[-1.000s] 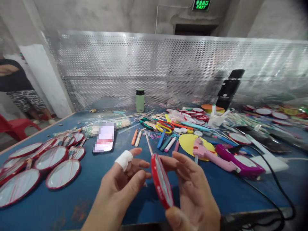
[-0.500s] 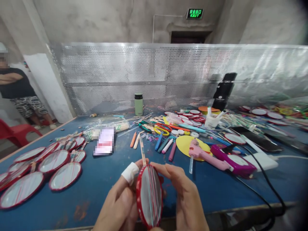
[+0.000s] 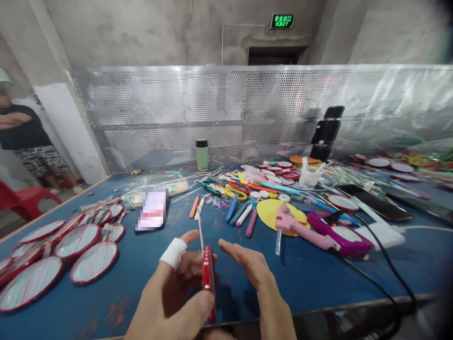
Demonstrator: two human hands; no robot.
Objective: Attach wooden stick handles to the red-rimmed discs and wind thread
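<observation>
Turned edge-on since a moment ago, the red-rimmed disc on its stick stands above the counter's near edge. Your left hand pinches its rim; your right hand hovers open just beside it.

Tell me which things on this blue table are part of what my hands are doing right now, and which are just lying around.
In hand:
- red-rimmed disc on a stick, seen edge-on
- left hand, pinching the disc
- right hand, open beside it

Lying about:
- finished discs
- phone
- pink glue gun
- markers
- yellow-handled scissors
- green flask
</observation>
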